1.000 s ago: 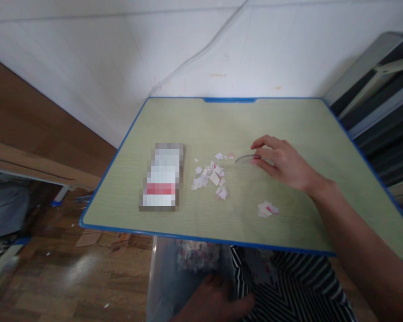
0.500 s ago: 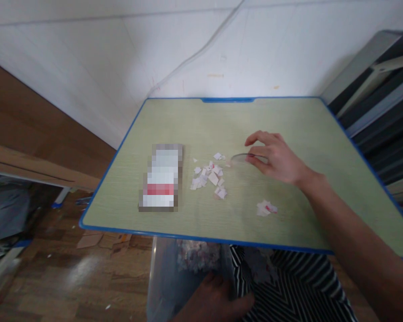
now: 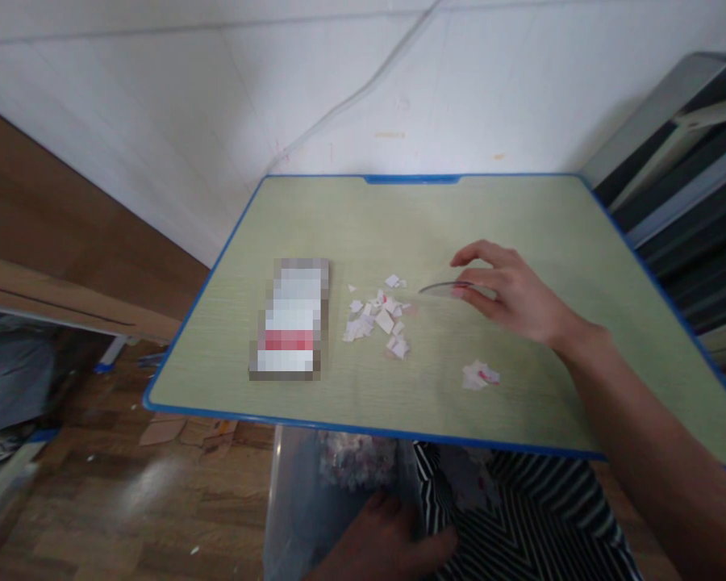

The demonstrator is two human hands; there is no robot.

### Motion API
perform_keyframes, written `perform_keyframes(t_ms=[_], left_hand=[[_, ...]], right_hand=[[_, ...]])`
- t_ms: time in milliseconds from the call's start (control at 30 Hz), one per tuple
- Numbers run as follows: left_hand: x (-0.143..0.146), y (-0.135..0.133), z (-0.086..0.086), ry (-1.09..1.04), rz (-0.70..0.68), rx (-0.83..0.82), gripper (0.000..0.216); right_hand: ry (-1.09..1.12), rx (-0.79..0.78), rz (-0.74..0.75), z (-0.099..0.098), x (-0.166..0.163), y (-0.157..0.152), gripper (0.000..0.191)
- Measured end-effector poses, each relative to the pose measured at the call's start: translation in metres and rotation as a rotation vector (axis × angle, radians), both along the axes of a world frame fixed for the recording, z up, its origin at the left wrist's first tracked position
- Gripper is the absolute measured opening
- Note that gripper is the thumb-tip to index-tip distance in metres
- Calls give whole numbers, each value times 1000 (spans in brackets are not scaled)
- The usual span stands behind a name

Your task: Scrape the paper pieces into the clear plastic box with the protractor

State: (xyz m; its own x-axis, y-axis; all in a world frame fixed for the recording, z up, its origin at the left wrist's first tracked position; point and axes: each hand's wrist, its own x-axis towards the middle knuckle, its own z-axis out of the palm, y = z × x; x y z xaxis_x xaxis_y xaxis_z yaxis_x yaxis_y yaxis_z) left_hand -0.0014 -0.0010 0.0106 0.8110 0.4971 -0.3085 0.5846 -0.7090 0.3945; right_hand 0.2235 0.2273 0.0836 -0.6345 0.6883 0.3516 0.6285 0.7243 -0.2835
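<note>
Over the right half of the pale green surface, the right hand hung with its grip closed on a thin curved tool, pinched between thumb and fingers, the tip pointing left. Half a second earlier the hand had been a little farther left; now it had drawn back to the right, and the tool with it. One pinkish scrap had shifted too — it had lain by the tool's tip, and now it sat nearer the surface's front edge, at the right side of the loose pile of paper scraps. That pile lay to the left of the grip and slightly nearer the front, with the tool's tip just short of its right side. A small cluster of scraps rested apart from it, in front of the right hand, where it had been before. To the left of the pile lay a pixelated rectangular object, unmoved. Below the front edge, the left hand stayed low beside striped cloth and over a clear bin with a heap of shreds inside — too dim to tell whether its fingers held anything.
</note>
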Motion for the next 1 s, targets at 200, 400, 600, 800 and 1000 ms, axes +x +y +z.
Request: perform_keyframes(t_ms=[200,400,600,800,1000], left_hand=[[0,2,4,-2,1,-23,39],[1,1,2,9,12,-20,37],[-1,2,4,-14,3,-12,40],[0,2,7,11,8,-44,40],[2,3,5,26,-5,-50,39]], right_hand=[[-43,-117,222,6,-7,-10,21],[-44,17,58,4,-10,-11,19],[-21,-37,153,5,-8,-12,21],[-56,-45,136,5,-6,-11,21],[3,-86,159,12,-3,-14,22]])
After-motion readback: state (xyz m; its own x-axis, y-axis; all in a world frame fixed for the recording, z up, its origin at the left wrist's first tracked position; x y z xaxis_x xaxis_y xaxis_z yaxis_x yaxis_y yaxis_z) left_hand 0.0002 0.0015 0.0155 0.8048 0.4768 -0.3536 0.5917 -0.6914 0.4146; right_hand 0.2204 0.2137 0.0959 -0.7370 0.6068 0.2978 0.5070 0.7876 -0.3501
